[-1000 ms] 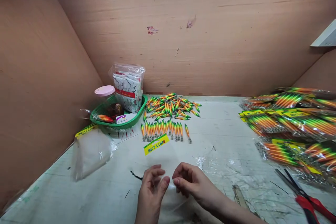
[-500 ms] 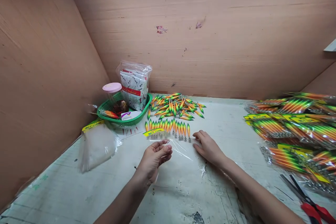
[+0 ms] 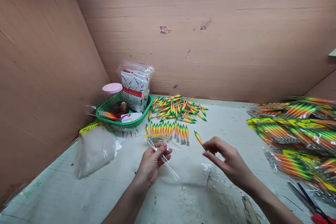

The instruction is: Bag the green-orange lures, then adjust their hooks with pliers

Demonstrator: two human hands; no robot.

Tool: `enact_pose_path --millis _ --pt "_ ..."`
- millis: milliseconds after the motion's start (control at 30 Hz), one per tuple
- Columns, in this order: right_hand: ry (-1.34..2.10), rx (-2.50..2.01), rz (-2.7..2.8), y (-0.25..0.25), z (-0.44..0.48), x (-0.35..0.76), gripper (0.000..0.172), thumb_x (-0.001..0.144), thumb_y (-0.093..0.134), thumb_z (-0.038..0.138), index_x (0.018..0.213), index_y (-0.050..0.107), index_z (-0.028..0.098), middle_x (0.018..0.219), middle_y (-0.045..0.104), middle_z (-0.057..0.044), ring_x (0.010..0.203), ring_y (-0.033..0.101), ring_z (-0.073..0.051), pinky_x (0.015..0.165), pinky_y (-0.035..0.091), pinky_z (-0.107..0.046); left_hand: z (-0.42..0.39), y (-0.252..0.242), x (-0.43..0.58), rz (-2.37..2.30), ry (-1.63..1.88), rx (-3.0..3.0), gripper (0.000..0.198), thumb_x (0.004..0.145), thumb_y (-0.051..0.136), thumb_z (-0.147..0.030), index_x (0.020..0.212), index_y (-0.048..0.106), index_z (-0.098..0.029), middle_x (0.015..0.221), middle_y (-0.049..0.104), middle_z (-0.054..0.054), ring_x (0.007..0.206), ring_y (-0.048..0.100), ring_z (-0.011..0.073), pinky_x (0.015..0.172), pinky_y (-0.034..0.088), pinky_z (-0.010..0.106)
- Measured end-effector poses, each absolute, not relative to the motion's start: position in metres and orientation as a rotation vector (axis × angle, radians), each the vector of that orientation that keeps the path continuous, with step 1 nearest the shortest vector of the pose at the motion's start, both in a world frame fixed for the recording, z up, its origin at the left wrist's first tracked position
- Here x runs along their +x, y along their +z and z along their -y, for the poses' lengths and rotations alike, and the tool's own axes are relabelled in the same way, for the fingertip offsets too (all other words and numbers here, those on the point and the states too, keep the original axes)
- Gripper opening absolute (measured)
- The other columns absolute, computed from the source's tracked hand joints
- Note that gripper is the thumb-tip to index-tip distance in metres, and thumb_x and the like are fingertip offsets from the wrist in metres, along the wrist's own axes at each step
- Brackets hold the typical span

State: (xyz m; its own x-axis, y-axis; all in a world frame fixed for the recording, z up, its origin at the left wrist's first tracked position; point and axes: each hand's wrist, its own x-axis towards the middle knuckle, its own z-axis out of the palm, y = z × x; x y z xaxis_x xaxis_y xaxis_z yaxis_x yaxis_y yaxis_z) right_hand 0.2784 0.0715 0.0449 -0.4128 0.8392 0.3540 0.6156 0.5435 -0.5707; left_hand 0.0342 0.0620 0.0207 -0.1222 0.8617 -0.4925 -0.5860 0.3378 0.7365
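Pinches lure point(image 3: 198, 138) in right hand point(image 3: 225, 157). Grips clear bag point(image 3: 163, 139) in left hand point(image 3: 152, 161), at eight o'clock from lure.

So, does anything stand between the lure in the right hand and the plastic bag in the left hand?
Nothing visible stands between the lure in the right hand and the bag in the left hand; the row of lures lies farther back.

Soft, even light; glints along clear bag point(image 3: 172, 169); lure packs point(image 3: 294, 129) smeared toward right edge.
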Motion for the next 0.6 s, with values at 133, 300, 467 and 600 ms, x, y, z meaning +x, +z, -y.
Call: enact_pose_path --millis 133,300,467,600 --pt "0.798 -0.849 2.278 0.075 -0.026 0.273 0.011 0.093 0.055 0.033 0.094 0.057 0.023 0.08 0.061 -0.001 0.069 0.062 -0.012 0.063 0.051 -0.021 -0.062 0.022 0.035 -1.103 1.249 0.28 0.009 0.084 0.063 -0.007 0.077 0.06 -0.012 0.068 0.069 0.004 0.067 0.071 0.0147 0.061 0.059 0.022" --pt "0.432 -0.831 2.358 0.057 -0.018 0.247 0.01 0.094 0.051 0.019 0.104 0.054 0.021 0.083 0.061 -0.004 0.066 0.062 -0.013 0.059 0.053 -0.022 -0.054 0.027 0.04 -1.041 1.193 0.267 0.009 0.08 0.069 -0.008 0.08 0.062 -0.012 0.069 0.069 0.004 0.073 0.072 0.0167 0.066 0.06 0.025" --pt "0.207 -0.823 2.358 0.052 -0.018 0.237 0.013 0.093 0.048 0.017 0.104 0.054 0.02 0.082 0.06 -0.007 0.068 0.062 -0.016 0.058 0.054 -0.025 -0.054 0.03 0.039 -1.004 1.258 0.274 0.011 0.078 0.07 -0.007 0.081 0.061 -0.014 0.075 0.07 0.003 0.076 0.072 0.0169 0.067 0.059 0.024" --pt "0.286 -0.788 2.369 0.058 -0.012 0.241 0.018 0.092 0.049 0.012 0.108 0.053 0.019 0.085 0.059 -0.007 0.071 0.062 -0.014 0.062 0.054 -0.021 -0.056 0.03 0.036 -0.986 1.269 0.272 0.011 0.08 0.069 -0.007 0.084 0.061 -0.014 0.073 0.069 0.003 0.073 0.072 0.0156 0.068 0.059 0.024"
